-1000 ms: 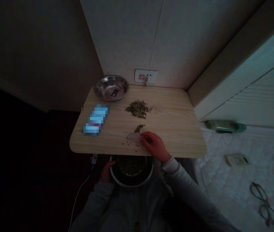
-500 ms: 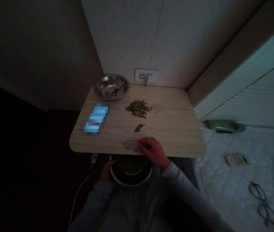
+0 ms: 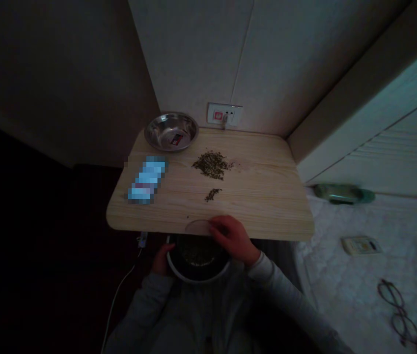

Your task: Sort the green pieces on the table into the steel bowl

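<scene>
My right hand (image 3: 235,240) is at the front edge of the wooden table (image 3: 270,196), its fingers closed on a thin, pale, see-through oval disc (image 3: 197,226). Below that edge, my left hand (image 3: 162,259) grips the left side of a dark bowl with a pale rim (image 3: 199,281). Small greenish grains (image 3: 197,255), dim in this light, lie in the bowl. A larger pile of the same sort of grains (image 3: 211,164) is spread on the tabletop, with a smaller streak of grains (image 3: 213,194) nearer to me.
A steel bowl (image 3: 171,132) stands at the table's back left, a blurred-out phone (image 3: 147,180) in front of it. A wall socket (image 3: 224,114) sits behind. On the bed to the right lie a green bottle (image 3: 343,193), a pale device (image 3: 361,245) and glasses (image 3: 396,305).
My right hand has drawn the disc slightly toward me, to the table's edge above the bowl. Grains that lay by the disc are gone from the tabletop. My left hand keeps its hold.
</scene>
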A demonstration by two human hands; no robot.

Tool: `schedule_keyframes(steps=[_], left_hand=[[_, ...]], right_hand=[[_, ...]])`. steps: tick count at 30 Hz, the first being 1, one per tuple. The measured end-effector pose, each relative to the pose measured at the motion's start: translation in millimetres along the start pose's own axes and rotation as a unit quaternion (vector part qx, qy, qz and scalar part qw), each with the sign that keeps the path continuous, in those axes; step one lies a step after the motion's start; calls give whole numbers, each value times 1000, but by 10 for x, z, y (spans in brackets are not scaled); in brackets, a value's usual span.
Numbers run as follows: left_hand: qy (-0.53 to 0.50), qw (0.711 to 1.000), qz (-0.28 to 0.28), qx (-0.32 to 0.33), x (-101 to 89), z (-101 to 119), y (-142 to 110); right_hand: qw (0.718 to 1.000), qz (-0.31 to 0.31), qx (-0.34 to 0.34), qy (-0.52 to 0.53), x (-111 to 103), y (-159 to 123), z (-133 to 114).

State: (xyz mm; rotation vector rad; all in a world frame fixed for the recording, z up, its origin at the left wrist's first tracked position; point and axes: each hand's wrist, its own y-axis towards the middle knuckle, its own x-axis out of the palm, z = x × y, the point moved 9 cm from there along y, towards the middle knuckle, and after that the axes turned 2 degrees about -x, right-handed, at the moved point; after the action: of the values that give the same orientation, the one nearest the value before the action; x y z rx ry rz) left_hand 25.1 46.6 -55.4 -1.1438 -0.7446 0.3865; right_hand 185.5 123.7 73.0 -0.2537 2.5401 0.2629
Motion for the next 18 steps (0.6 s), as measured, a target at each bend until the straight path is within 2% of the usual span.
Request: schedule_keyframes(steps=[4,9,14,18], left_hand=[[0,1000,22,9,-20,28,-13],[8,999,39,20,-74,61,-21],[8,996,58,63,-146,143,-1],[3,997,57,60,-151,138,28]], right_hand=[[998,6,26,58,-11,214,91],[1000,6,-4,-11,63,444,13],[997,-4,-49,-62,130,426,-113],[995,-34,-66,-63,159,370,-171]])
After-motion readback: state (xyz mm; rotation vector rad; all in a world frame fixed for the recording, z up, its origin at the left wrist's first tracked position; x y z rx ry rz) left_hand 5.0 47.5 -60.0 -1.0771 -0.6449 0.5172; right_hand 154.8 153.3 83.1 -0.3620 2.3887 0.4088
